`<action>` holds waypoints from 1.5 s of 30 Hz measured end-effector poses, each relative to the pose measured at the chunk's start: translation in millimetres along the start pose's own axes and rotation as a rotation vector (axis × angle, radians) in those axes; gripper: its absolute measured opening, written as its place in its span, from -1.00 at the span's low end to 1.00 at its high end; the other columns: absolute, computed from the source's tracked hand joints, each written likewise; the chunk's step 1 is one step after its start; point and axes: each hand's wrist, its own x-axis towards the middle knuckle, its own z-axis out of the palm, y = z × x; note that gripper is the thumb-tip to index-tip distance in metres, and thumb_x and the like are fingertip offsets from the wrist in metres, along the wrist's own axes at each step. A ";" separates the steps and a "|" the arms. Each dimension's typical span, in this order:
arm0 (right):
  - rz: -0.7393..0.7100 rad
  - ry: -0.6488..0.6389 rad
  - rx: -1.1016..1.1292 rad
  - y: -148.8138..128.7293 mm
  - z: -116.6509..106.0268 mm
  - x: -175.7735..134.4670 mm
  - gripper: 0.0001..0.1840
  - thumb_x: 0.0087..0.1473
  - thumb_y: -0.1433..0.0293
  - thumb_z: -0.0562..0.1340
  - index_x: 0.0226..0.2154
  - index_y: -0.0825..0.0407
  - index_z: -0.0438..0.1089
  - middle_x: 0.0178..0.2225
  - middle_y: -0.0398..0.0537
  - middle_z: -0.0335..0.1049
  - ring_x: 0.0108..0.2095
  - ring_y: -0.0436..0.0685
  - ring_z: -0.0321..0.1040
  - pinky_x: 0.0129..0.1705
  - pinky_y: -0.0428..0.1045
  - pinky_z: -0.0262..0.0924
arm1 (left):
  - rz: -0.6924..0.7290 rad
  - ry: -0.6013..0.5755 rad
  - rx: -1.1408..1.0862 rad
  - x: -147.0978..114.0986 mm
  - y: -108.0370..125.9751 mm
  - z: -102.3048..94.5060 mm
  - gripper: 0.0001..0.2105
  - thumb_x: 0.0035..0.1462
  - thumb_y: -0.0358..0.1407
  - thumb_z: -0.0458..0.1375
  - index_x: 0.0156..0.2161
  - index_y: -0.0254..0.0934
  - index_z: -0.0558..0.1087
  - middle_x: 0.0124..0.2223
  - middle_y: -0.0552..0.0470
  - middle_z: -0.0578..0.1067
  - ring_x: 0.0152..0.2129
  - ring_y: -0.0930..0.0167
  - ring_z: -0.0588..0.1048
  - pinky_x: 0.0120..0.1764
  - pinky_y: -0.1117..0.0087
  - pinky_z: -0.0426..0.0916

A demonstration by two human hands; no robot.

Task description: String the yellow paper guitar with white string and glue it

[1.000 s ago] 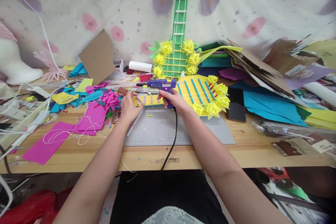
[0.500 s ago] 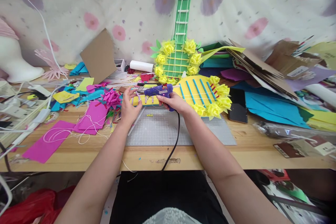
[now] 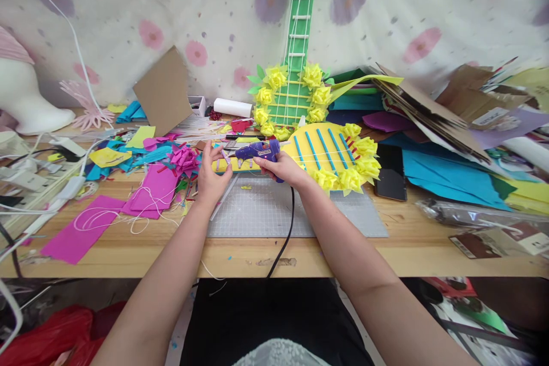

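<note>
In my right hand [image 3: 278,167] is a purple hot glue gun [image 3: 258,150], its nozzle pointing left, its black cord hanging over the table's front edge. The fingers of my left hand [image 3: 213,174] pinch a short pale lilac stick [image 3: 225,156], close to the nozzle. Below both hands lies a yellow paper guitar [image 3: 309,140] on its side, the neck to the left, with blue strips and yellow paper flowers on its body. Part of the neck is hidden by the hands and the gun. Beneath it is a grey cutting mat [image 3: 257,211].
A green guitar [image 3: 297,74] with yellow flowers leans at the back. Left are magenta paper sheets [image 3: 83,231], white string and power strips. A phone [image 3: 390,174], blue paper [image 3: 450,177] and stacked cardboard [image 3: 433,111] lie right. A cardboard piece [image 3: 164,91] stands behind.
The glue gun's nozzle has tilted down slightly toward the guitar neck. My left hand stays almost where it was, still pinching the lilac stick. The whole view has shifted a little.
</note>
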 end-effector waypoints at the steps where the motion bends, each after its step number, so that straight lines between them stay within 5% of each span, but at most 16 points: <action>1: 0.006 -0.001 -0.007 0.8 0.3 0.5 -0.52 -0.17 -0.03 0.26 -0.65 0.04 0.26 -0.67 -0.13 0.29 -0.74 -0.13 0.04 -0.75 -0.13 -0.03 | -0.001 -0.001 -0.004 -0.1 0.2 0.0 -0.25 -0.08 -0.42 0.16 0.23 -0.20 -0.04 0.06 -0.16 0.38 -0.13 0.36 0.45 -0.04 0.24 0.33; 45: 0.024 -0.023 -0.033 -2.5 -1.4 -1.0 -0.55 -0.11 0.02 0.25 -0.62 0.06 0.23 -0.67 -0.18 0.24 -0.73 -0.15 0.04 -0.74 -0.16 -0.01 | 0.062 0.004 -0.312 -2.7 -20.5 7.1 -0.33 0.00 -0.32 0.19 0.19 -0.19 -0.01 0.06 -0.24 0.39 -0.13 0.38 0.47 -0.02 0.22 0.33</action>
